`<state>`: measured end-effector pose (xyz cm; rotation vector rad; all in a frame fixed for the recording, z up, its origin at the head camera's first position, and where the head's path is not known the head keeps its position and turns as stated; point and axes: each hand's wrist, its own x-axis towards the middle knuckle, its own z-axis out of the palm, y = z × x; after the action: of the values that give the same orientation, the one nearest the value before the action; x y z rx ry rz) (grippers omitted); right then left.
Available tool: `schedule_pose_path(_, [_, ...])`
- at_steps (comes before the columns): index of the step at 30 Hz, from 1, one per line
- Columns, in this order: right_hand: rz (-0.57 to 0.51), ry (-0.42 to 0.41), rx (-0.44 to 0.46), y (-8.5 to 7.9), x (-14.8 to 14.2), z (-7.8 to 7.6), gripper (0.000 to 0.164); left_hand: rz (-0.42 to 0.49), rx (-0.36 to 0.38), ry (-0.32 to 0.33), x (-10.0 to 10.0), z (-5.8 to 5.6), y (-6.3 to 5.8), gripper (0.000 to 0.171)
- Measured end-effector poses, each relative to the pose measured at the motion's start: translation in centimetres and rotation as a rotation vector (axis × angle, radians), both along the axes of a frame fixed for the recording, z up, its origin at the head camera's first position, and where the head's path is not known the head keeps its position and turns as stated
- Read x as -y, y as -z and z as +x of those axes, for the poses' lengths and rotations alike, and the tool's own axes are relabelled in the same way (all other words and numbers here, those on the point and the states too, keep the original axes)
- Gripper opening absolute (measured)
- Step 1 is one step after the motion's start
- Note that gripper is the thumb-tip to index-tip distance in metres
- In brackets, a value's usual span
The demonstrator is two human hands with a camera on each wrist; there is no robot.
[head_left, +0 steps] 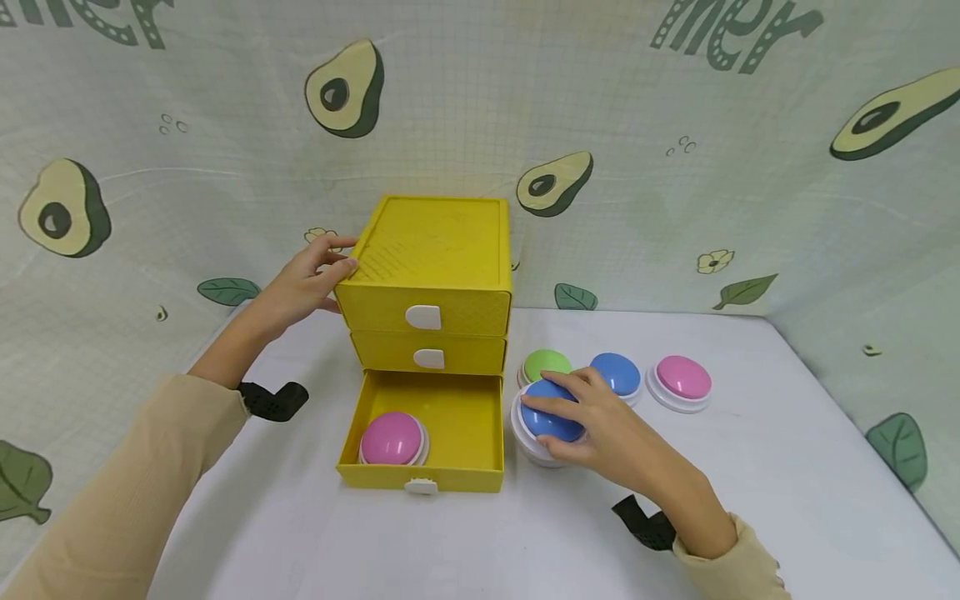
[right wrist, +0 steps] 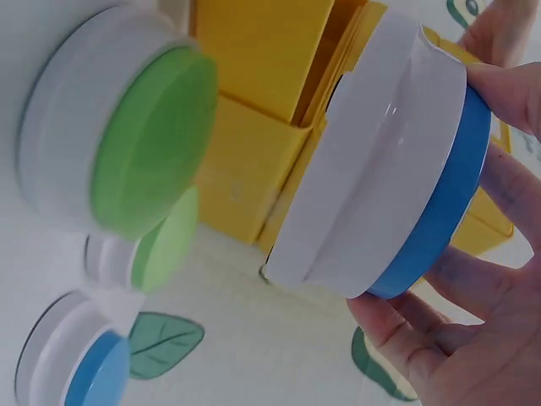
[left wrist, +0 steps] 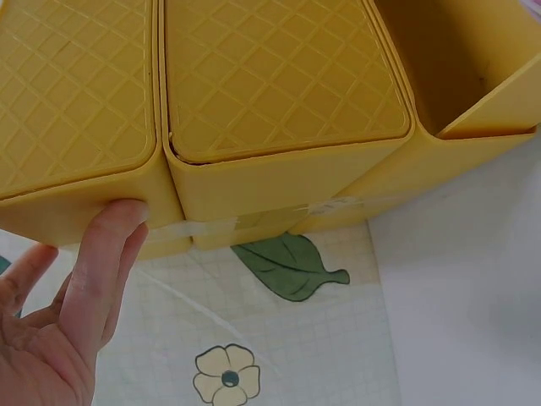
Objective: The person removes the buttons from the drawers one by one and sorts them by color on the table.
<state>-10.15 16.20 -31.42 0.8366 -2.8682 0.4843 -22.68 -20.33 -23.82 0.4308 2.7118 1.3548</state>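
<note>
My right hand (head_left: 611,429) grips a push button with a blue dome (head_left: 546,423) and white base, fingertips around the dome's edge. In the right wrist view, this blue button's white base (right wrist: 372,161) is tilted and raised off the table. To its left stands a yellow drawer cabinet (head_left: 438,242). Its bottom drawer (head_left: 465,479) is pulled out, with a pink-domed button (head_left: 392,439) inside at the front left. My left hand (head_left: 306,279) touches the cabinet's upper left side; in the left wrist view, extended fingers (left wrist: 106,262) rest against the yellow wall.
Behind my right hand are a green button (head_left: 546,362), another blue button (head_left: 617,373) and a pink button (head_left: 682,377). The right wrist view shows a second green button (right wrist: 169,241). The two upper drawers (head_left: 472,312) are closed. A printed cloth (head_left: 450,108) hangs behind the table.
</note>
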Motion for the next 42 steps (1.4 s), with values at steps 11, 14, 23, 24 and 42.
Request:
schedule_pose_path(11, [-0.055,0.096,0.022,1.2,-3.7,0.7,0.044,0.001,-0.003,0.001,0.0,-0.1,0.0,0.054])
schedule_pose_path(14, [-0.062,0.104,-0.001,1.7,-4.6,0.8,0.044,0.003,-0.001,0.001,0.0,-0.1,0.0,0.053])
schedule_pose_path(23, [-0.086,0.12,-0.043,2.8,-6.6,0.9,0.043,-0.004,0.002,-0.006,-0.2,-0.1,-0.1,0.054])
schedule_pose_path(24, [-0.088,0.122,-0.045,2.9,-6.8,0.9,0.042,-0.005,0.001,-0.007,-0.2,-0.1,-0.1,0.054])
schedule_pose_path(42, [-0.042,0.149,0.007,5.0,-8.0,0.2,0.041,-0.001,0.0,-0.004,0.0,-0.2,-0.1,0.054])
